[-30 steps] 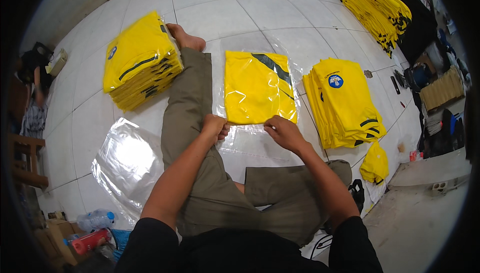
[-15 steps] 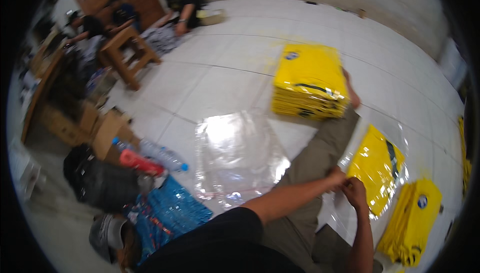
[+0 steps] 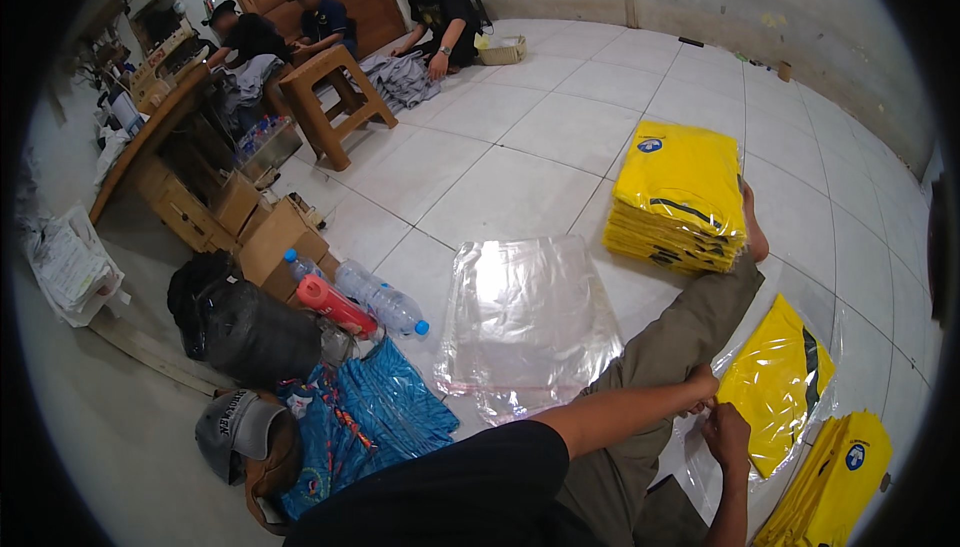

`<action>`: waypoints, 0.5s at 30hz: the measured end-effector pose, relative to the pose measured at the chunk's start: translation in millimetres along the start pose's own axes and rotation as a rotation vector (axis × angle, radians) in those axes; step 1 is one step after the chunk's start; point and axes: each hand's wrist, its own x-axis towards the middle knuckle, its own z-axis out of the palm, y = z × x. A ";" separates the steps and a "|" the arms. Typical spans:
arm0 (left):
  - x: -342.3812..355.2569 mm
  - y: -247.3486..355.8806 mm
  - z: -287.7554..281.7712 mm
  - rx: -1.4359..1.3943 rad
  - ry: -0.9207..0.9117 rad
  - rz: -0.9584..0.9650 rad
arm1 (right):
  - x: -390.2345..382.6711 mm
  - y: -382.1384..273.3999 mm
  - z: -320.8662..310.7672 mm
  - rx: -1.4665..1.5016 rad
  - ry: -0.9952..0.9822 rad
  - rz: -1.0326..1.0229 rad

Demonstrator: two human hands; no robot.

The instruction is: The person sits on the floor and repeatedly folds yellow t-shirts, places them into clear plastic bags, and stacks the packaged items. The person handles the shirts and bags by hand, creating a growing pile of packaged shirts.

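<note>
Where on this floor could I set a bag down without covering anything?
Bare white tiles lie between the wooden stool and the stack of yellow shirts. More lie beyond that stack towards the wall. It is crowded left of the clear plastic bags, around the bottles, black bag and boxes.

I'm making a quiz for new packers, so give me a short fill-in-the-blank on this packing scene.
1. Both hands, the left hand and the right hand, meet at the edge of a clear bag holding a folded garment of ____ colour.
2. The stack of bagged garments lies beside the person's bare ____.
3. The pile of empty clear plastic bags lies flat on the white ____ floor.
4. The wooden stool stands near people who are ____ on the floor.

Missing words: yellow; foot; tiled; sitting
</note>
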 end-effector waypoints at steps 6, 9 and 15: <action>19.9 -13.8 -3.9 0.218 -0.029 -0.007 | -68.9 60.8 0.3 -0.035 0.081 -0.024; 3.6 -0.3 20.3 0.278 0.006 0.034 | -146.1 106.9 -34.4 -0.094 0.250 0.046; -1.2 -1.2 22.1 0.334 0.112 0.144 | -301.0 75.4 -165.7 -0.179 0.112 0.591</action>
